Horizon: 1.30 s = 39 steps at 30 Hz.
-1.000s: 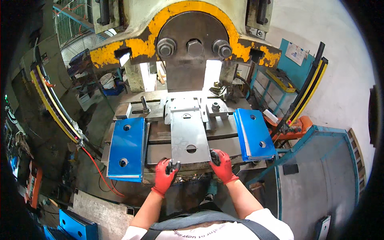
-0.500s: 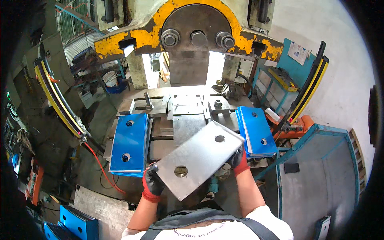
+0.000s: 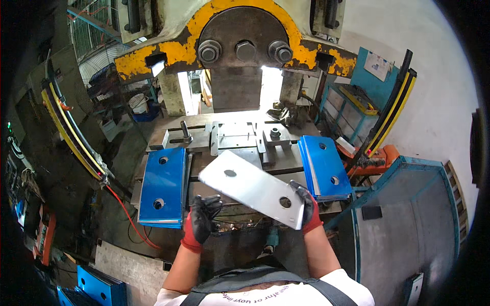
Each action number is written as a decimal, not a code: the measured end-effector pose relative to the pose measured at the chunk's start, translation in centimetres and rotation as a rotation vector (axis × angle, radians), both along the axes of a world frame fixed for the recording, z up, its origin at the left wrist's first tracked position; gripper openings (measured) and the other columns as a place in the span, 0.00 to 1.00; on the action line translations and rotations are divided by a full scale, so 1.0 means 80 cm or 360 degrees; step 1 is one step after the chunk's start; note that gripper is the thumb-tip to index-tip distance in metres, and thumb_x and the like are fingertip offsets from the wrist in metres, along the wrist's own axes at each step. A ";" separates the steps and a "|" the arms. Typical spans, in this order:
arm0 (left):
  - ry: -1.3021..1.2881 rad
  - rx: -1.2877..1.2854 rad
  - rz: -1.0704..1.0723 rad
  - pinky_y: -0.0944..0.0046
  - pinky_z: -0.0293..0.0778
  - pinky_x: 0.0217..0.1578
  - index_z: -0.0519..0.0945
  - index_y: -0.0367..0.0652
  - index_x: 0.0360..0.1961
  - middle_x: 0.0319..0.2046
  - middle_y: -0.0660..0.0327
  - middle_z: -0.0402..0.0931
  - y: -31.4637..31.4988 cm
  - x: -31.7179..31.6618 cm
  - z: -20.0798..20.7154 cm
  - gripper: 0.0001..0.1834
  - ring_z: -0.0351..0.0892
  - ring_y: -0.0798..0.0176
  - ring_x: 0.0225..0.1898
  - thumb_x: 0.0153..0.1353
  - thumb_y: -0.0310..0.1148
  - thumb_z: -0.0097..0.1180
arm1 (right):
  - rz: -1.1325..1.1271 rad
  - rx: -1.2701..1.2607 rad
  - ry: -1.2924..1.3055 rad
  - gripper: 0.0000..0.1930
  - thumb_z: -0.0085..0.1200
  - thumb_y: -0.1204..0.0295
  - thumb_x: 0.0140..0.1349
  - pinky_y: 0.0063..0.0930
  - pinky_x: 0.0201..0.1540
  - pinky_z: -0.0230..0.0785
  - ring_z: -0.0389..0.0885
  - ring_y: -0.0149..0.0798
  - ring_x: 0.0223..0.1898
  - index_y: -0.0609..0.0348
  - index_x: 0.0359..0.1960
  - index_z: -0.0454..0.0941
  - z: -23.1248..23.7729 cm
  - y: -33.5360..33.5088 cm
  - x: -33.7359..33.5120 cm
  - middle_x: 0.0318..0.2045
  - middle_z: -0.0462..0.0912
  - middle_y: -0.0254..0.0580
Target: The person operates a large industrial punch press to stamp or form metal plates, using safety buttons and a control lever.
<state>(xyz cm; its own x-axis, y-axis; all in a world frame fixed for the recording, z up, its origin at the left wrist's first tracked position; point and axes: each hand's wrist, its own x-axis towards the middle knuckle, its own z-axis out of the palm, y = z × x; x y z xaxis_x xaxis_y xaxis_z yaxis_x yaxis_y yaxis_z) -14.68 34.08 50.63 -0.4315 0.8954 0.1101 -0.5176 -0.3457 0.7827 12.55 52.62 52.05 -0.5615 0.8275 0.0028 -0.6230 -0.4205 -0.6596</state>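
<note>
A silver rectangular metal plate [image 3: 255, 184] with two round holes is held tilted in front of the press bed. My right hand [image 3: 307, 208], in a black glove with a red cuff, grips its right end, thumb and fingers at the edge. Off the plate, to its lower left, is my left hand [image 3: 202, 218], gloved alike; its fingers are stretched out and nothing is in it. Beside that hand lies a stack of blue plates with two holes [image 3: 162, 186]. A second stack of blue plates [image 3: 327, 166] lies right of the held plate.
Behind the plate stands the press die [image 3: 236, 135] with a bolt [image 3: 185, 130] at its left. The yellow-edged press ram [image 3: 245, 30] hangs above. Striped guard posts [image 3: 71, 130] flank both sides. A blue-framed grey panel [image 3: 408, 219] stands at right; more blue plates [image 3: 102, 285] lie lower left.
My left hand has let go of the silver plate and opened. The plate has swung round in my right hand, its left end now raised toward the die.
</note>
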 end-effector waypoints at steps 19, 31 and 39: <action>0.1201 -0.0396 0.0239 0.62 0.66 0.57 0.69 0.36 0.59 0.54 0.54 0.74 -0.005 0.020 0.025 0.32 0.74 0.62 0.55 0.53 0.28 0.66 | 0.0057 0.0846 -0.0782 0.28 0.59 0.77 0.57 0.25 0.53 0.67 0.75 0.27 0.45 0.62 0.61 0.67 -0.066 -0.018 -0.041 0.45 0.79 0.32; 0.2182 -0.0287 0.0857 0.52 0.69 0.50 0.76 0.42 0.49 0.44 0.53 0.78 0.024 -0.025 -0.029 0.30 0.75 0.46 0.48 0.40 0.33 0.68 | -0.0428 0.1474 -0.1097 0.36 0.71 0.75 0.42 0.34 0.56 0.68 0.78 0.42 0.52 0.58 0.57 0.71 -0.038 0.005 -0.062 0.48 0.80 0.46; 0.2147 -0.0327 0.0891 0.52 0.70 0.49 0.78 0.41 0.46 0.41 0.53 0.79 0.030 -0.029 -0.041 0.27 0.77 0.46 0.46 0.41 0.34 0.67 | -0.0468 0.1513 -0.1151 0.35 0.71 0.75 0.41 0.34 0.57 0.68 0.78 0.41 0.52 0.59 0.55 0.73 -0.044 0.007 -0.061 0.48 0.80 0.45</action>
<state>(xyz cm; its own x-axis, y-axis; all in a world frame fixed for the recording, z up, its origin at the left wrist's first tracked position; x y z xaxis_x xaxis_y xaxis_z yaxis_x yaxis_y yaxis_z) -17.04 36.48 47.31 -0.3953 0.6997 0.5951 0.7870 -0.0762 0.6123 7.63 53.19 48.52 -0.4766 0.7617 0.4390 0.0233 0.5102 -0.8598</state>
